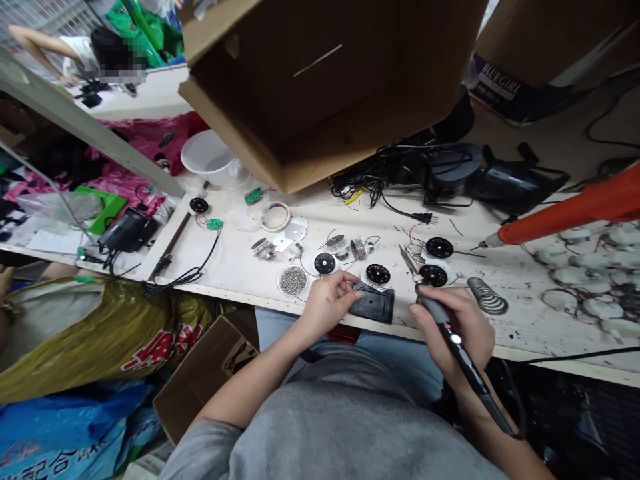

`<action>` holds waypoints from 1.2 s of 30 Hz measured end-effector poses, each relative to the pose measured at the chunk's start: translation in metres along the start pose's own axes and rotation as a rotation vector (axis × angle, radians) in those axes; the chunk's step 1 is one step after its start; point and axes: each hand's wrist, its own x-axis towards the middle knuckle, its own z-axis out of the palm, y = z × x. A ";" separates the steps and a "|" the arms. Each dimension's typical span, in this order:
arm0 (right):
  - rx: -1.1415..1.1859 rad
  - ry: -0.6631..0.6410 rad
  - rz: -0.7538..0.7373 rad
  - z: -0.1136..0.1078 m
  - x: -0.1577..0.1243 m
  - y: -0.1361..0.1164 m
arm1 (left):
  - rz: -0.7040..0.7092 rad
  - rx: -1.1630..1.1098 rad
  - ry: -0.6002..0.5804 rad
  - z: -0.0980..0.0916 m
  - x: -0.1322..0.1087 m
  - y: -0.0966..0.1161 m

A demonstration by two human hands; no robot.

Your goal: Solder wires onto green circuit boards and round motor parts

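My right hand (467,327) is wrapped round a black soldering iron (440,317), its tip pointing up and away over the bench. My left hand (331,300) is closed in a pinch at the left edge of a black rectangular tray (373,305); whatever lies between the fingertips is too small to make out. Just beyond the tray rests a motor with a black slotted disc (378,273). Another such disc (325,263) lies past my left hand. Two more, a nearer disc (433,275) and a farther disc (439,247), sit beyond the iron.
A round dish of small metal parts (293,281) stands left. A coiled spring (487,297) lies right, below a red power screwdriver (575,210). Many white motors (600,287) fill the right side. A large cardboard box (320,100) overhangs the back. A co-worker (80,57) sits far left.
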 end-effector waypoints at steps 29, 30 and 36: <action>0.063 -0.051 0.022 0.040 -0.003 -0.015 | -0.034 -0.324 -0.184 -0.010 -0.016 0.002; 0.067 -0.049 0.023 0.040 -0.003 -0.016 | -0.082 -0.363 -0.175 -0.010 -0.016 0.002; 0.061 -0.015 0.011 0.044 -0.004 -0.021 | -0.166 -0.533 -0.265 -0.016 -0.017 0.016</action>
